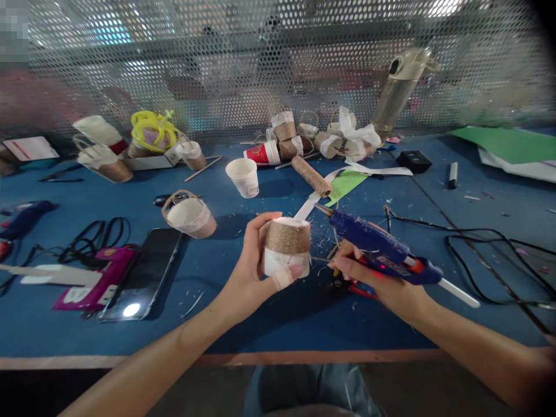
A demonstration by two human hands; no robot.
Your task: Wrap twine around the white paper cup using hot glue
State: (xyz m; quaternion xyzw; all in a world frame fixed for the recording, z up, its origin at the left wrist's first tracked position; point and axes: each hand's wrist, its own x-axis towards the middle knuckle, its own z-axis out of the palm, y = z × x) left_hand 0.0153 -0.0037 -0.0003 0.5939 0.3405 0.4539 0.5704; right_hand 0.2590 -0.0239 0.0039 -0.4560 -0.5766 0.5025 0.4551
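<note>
Twine-wrapped cup (287,238): near middle of the blue table (243,339), twine round its upper part, white below.
Left hand (252,272): holding that cup from the left, thumb across its lower front.
Right hand (362,270): right of the cup, closed round the blue glue gun (369,236), fingertips pinching a twine strand (320,259).
Nozzle: pointing left and far.
Far side: twine roll (311,176), white cup (243,177).
Left side: handled cup (195,220), phone (143,269).

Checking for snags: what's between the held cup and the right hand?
Head view: a thin twine strand spans from the cup to the right hand, with blue tabletop behind.
</note>
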